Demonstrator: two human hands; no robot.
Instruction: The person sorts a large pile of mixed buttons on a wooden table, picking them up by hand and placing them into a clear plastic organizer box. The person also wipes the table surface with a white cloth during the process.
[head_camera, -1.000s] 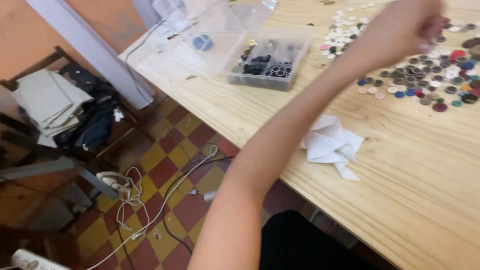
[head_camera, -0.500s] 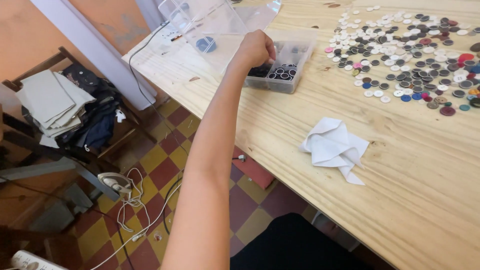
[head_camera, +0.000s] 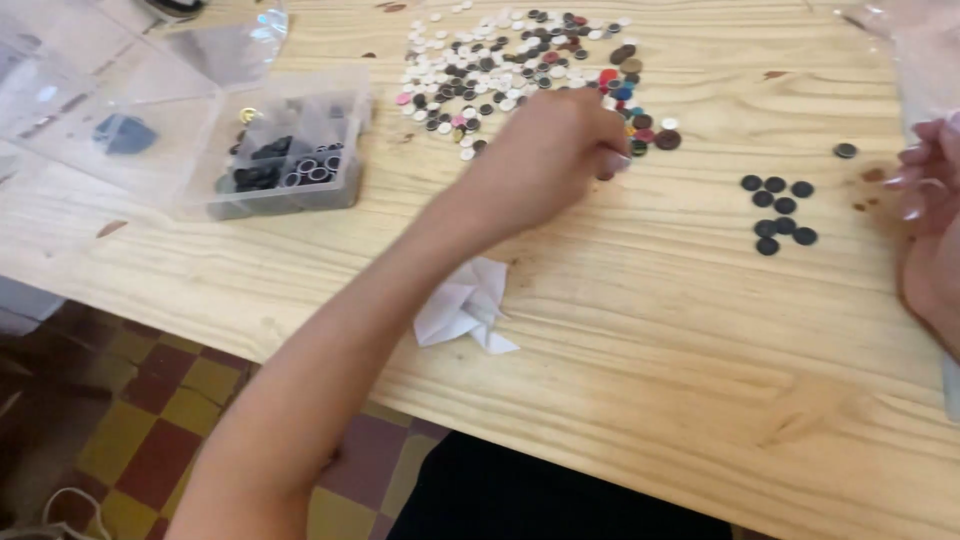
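Reaching across the pale wooden tabletop (head_camera: 640, 330) with the left hand (head_camera: 545, 150), fingers curled narrow and tips down at the near edge of the big scatter of white, black and coloured round buttons (head_camera: 520, 60). Can't tell if a button's actually pinched, too blurry. Right hand (head_camera: 930, 230) at the frame's right edge, fingers loosely spread, holding nothing visible. Small cluster of dark round buttons (head_camera: 778, 212) sitting between the hands. Crumpled white paper (head_camera: 465, 310) under the forearm, clear plastic compartment box (head_camera: 285, 155) of dark bits off left.
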